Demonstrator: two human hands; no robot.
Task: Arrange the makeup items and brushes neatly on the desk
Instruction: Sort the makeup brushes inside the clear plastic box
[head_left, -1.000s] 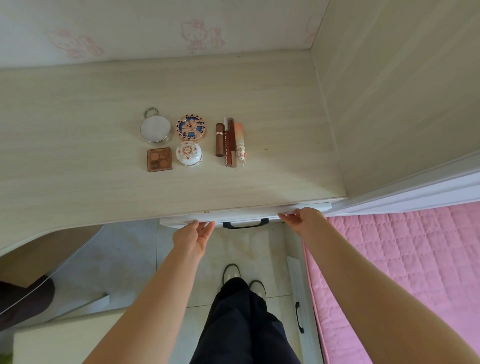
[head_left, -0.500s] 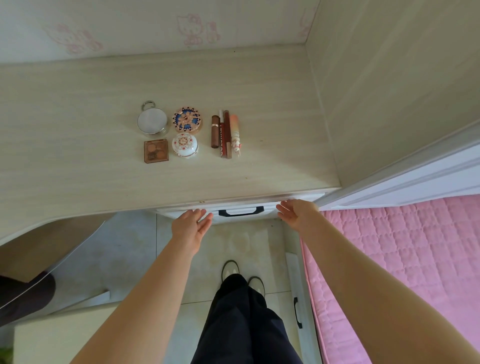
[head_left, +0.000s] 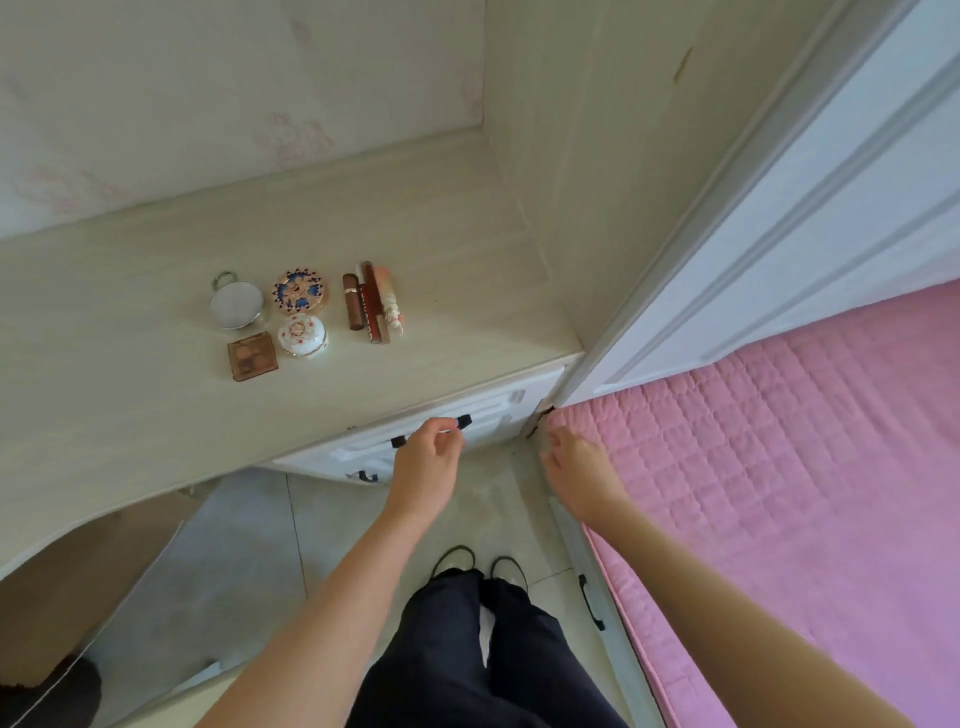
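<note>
On the bench, well back from its front edge, the makeup sits in a tight cluster. Taking the blue patterned compact as the landmark: the round mirror lies just left of it, the brown eyeshadow palette to its lower left, and the white floral compact directly in front of it. Right of the landmark, 4 slim tubes lie side by side, touching, their ends pointing toward the front edge. Bare bench surface surrounds the cluster on every side, widest to the left.

Below the front edge, forward and right of the landmark, the left hand hovers in front of the white drawer, its fingers loosely curled near the black handle; whether they hold it I cannot tell. Further right, the right hand hangs beside the pink bed edge, fingers relaxed and holding nothing.
</note>
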